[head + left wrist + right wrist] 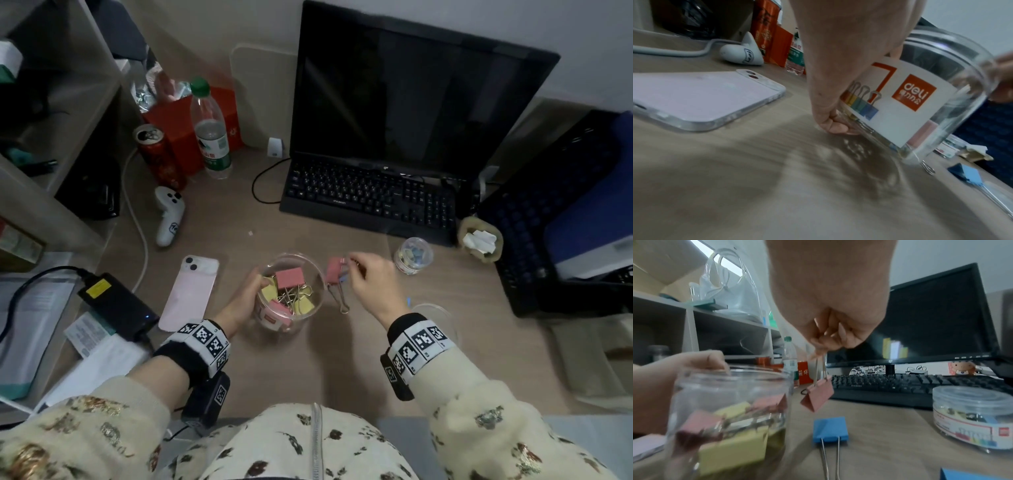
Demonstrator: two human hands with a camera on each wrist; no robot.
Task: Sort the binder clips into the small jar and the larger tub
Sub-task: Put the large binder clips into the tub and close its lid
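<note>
My left hand (pixel 255 286) grips the side of the larger clear tub (pixel 317 301), which holds several pink and yellow binder clips. Its white label (pixel 900 104) faces the left wrist view, where my left hand (pixel 835 126) curls round the tub's base. My right hand (pixel 356 265) pinches the wire handles of a pink binder clip (pixel 333 270), which hangs just right of the tub's rim. The same pink clip (pixel 818 395) dangles above a blue clip (pixel 830 429) lying on the desk. The small jar (pixel 412 255) stands lidded near the keyboard, with small clips inside.
A pink phone (pixel 191 291) lies left of the tub. A black keyboard (pixel 370 195) and monitor (pixel 411 96) fill the back. A white controller (pixel 169 216), red can (pixel 159 154) and bottle (pixel 210 133) stand back left. A second blue clip (pixel 972 473) lies front right.
</note>
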